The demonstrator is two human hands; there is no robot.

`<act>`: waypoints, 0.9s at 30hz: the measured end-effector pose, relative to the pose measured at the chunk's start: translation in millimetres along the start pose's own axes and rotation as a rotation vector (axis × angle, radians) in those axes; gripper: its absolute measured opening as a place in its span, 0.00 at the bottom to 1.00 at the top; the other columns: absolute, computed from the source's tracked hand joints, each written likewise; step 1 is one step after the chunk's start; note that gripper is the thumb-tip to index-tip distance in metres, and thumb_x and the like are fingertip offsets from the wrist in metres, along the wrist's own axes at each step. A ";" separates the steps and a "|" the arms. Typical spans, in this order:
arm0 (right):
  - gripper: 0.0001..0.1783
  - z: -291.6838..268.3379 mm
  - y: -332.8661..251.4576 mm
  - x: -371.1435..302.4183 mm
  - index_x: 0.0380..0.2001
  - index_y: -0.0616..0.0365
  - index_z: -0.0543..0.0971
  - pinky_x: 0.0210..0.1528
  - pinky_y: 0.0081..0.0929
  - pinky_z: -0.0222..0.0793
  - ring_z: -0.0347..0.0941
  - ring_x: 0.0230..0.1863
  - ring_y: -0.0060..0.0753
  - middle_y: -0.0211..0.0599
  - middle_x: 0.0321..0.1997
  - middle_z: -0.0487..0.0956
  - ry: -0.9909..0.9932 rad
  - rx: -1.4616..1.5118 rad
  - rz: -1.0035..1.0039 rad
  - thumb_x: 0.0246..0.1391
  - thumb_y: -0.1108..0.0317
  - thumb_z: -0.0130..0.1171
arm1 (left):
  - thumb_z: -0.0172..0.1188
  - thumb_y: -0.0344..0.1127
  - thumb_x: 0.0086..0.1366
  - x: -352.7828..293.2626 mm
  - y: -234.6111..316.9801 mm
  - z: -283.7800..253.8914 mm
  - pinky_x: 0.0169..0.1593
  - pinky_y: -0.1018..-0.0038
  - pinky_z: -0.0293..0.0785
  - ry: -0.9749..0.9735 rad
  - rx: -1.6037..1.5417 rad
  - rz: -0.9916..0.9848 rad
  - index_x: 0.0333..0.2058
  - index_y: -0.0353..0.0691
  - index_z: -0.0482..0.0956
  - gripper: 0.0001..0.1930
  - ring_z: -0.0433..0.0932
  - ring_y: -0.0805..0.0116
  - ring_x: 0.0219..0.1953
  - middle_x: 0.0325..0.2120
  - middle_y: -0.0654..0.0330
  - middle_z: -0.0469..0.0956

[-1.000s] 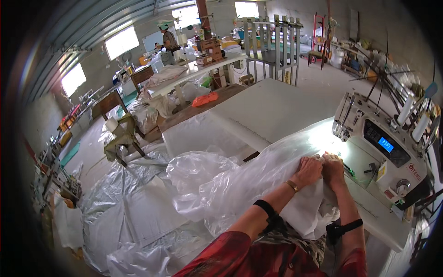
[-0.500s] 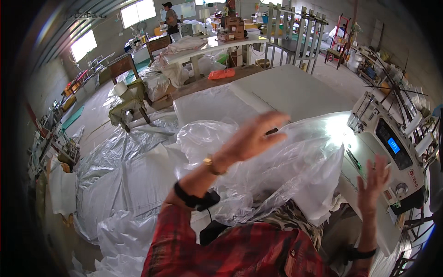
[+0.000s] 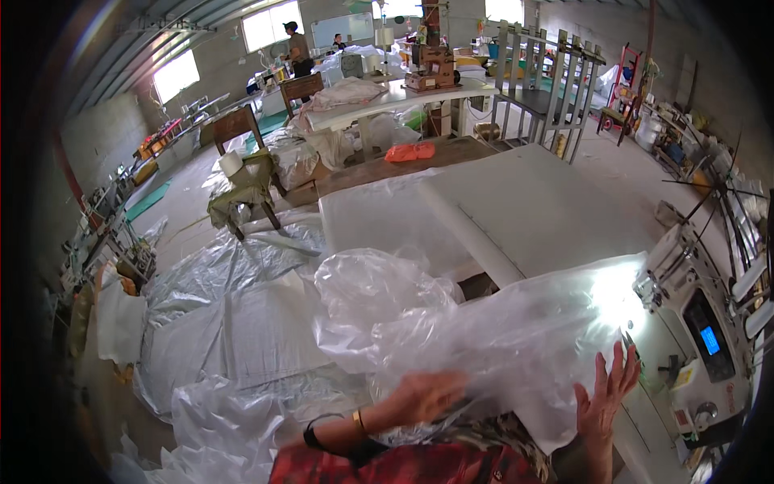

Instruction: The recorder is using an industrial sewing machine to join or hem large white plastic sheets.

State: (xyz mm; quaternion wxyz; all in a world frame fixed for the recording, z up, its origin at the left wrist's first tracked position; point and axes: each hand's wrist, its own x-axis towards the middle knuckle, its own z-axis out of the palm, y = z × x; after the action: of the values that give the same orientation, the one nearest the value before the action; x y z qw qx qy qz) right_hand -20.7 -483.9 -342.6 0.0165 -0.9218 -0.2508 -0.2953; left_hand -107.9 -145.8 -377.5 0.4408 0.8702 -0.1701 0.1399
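Observation:
A large sheet of clear plastic film (image 3: pixel 516 323) spreads across the work table and under the bright lamp of a white sewing machine (image 3: pixel 693 323). Low over the near part of the film is my left hand (image 3: pixel 431 395), its fingers smeared by motion, so any grip on the film cannot be made out. My right hand (image 3: pixel 606 391) is raised with fingers spread beside the film's right edge and holds nothing. Just beyond its fingertips, small thread snips (image 3: pixel 631 345) lie on the machine bed near the needle area, partly hidden by the fingers.
Crumpled film (image 3: pixel 230 419) heaps at the left. A grey-white board (image 3: pixel 532 210) lies beyond the film, an orange bundle (image 3: pixel 409 152) on the brown bench behind it. A draped chair (image 3: pixel 246 189) stands far left. Thin dark rods (image 3: pixel 717 194) jut out at right. Two people are in the background.
My left hand has dropped from above the film down toward my lap. My right hand has moved slightly left and lower in view, fingers still spread. The view has shifted.

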 end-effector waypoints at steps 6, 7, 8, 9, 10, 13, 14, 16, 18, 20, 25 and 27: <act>0.38 37.7 18.5 -36.4 0.63 0.55 0.64 0.68 0.64 0.43 0.49 0.72 0.61 0.47 0.70 0.60 -0.072 0.088 0.179 0.60 0.38 0.47 | 0.58 0.38 0.65 -5.1 -21.3 56.1 0.42 0.64 0.77 -0.603 -0.229 -0.196 0.48 0.41 0.78 0.15 0.81 0.52 0.38 0.40 0.54 0.81; 0.39 34.1 15.7 -30.8 0.63 0.55 0.64 0.68 0.64 0.43 0.50 0.72 0.61 0.47 0.70 0.60 -0.081 0.138 0.196 0.59 0.36 0.47 | 0.58 0.38 0.65 -2.4 -28.0 64.1 0.42 0.64 0.77 -0.618 -0.229 -0.196 0.48 0.41 0.78 0.15 0.81 0.52 0.38 0.40 0.54 0.81; 0.42 31.2 13.6 -26.0 0.62 0.55 0.64 0.67 0.64 0.44 0.49 0.72 0.61 0.47 0.70 0.60 -0.104 0.158 0.240 0.58 0.32 0.47 | 0.58 0.39 0.65 -2.6 -36.3 75.5 0.42 0.63 0.76 -0.607 -0.259 -0.133 0.48 0.41 0.77 0.15 0.80 0.52 0.38 0.40 0.54 0.80; 0.42 31.5 15.0 -26.0 0.62 0.55 0.64 0.67 0.64 0.44 0.49 0.72 0.61 0.47 0.70 0.60 -0.103 0.160 0.244 0.58 0.32 0.47 | 0.58 0.40 0.65 5.0 -35.1 81.1 0.41 0.62 0.76 -0.598 -0.292 -0.065 0.47 0.41 0.76 0.15 0.79 0.51 0.38 0.39 0.54 0.80; 0.42 31.5 15.6 -27.1 0.62 0.55 0.65 0.67 0.64 0.44 0.49 0.72 0.62 0.48 0.70 0.60 -0.101 0.161 0.238 0.58 0.32 0.47 | 0.55 0.40 0.66 11.6 -32.2 83.8 0.36 0.59 0.74 -0.556 -0.291 0.020 0.44 0.40 0.77 0.13 0.78 0.48 0.33 0.33 0.52 0.80; 0.41 30.7 13.7 -28.0 0.61 0.55 0.66 0.68 0.64 0.43 0.49 0.72 0.62 0.48 0.70 0.60 -0.078 0.163 0.234 0.58 0.32 0.47 | 0.55 0.41 0.66 29.8 -16.3 79.0 0.38 0.59 0.74 -0.642 -0.220 0.070 0.44 0.40 0.77 0.14 0.78 0.47 0.35 0.34 0.51 0.80; 0.41 30.1 12.1 -28.0 0.60 0.55 0.66 0.68 0.64 0.42 0.48 0.72 0.62 0.48 0.70 0.60 -0.062 0.165 0.237 0.58 0.32 0.46 | 0.55 0.41 0.66 27.5 -17.3 81.0 0.38 0.59 0.74 -0.638 -0.214 0.073 0.44 0.40 0.77 0.14 0.78 0.47 0.35 0.34 0.51 0.80; 0.40 25.8 8.9 -27.5 0.60 0.55 0.67 0.68 0.63 0.42 0.49 0.72 0.62 0.48 0.70 0.60 -0.054 0.167 0.233 0.58 0.32 0.46 | 0.58 0.39 0.64 18.2 -18.5 84.3 0.40 0.60 0.74 -0.656 -0.204 0.115 0.47 0.40 0.74 0.15 0.78 0.50 0.37 0.38 0.54 0.79; 0.40 22.7 7.8 -28.5 0.60 0.54 0.67 0.69 0.63 0.42 0.49 0.72 0.62 0.48 0.70 0.59 -0.045 0.166 0.228 0.58 0.33 0.46 | 0.58 0.39 0.65 12.5 -17.1 77.0 0.40 0.62 0.75 -0.622 -0.192 0.076 0.47 0.40 0.75 0.15 0.79 0.51 0.36 0.37 0.54 0.80; 0.38 22.7 12.5 -32.5 0.60 0.54 0.68 0.69 0.60 0.41 0.48 0.72 0.61 0.48 0.71 0.59 0.008 0.274 0.212 0.59 0.35 0.46 | 0.58 0.38 0.65 7.8 -16.5 66.0 0.39 0.63 0.75 -0.588 -0.180 0.038 0.46 0.39 0.77 0.14 0.79 0.52 0.36 0.36 0.54 0.81; 0.33 18.3 19.6 -44.3 0.60 0.54 0.68 0.70 0.57 0.40 0.47 0.73 0.59 0.48 0.72 0.58 0.066 0.462 0.261 0.61 0.41 0.48 | 0.59 0.31 0.66 11.1 2.0 7.7 0.35 0.72 0.78 -0.226 -0.107 -0.053 0.49 0.39 0.77 0.14 0.83 0.63 0.33 0.40 0.56 0.83; 0.32 13.2 16.8 -49.6 0.59 0.54 0.68 0.70 0.57 0.40 0.46 0.73 0.58 0.47 0.72 0.58 0.101 0.534 0.301 0.62 0.43 0.48 | 0.59 0.31 0.65 16.7 12.3 -12.4 0.36 0.71 0.79 -0.132 -0.113 -0.030 0.49 0.40 0.78 0.14 0.83 0.61 0.34 0.39 0.55 0.83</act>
State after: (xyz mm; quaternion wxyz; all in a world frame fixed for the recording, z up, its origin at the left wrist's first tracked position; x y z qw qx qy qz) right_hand -40.4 -518.6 -379.0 0.3138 -0.8959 -0.1792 -0.2586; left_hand -99.1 -145.4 -354.9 0.4793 0.8536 -0.1933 0.0657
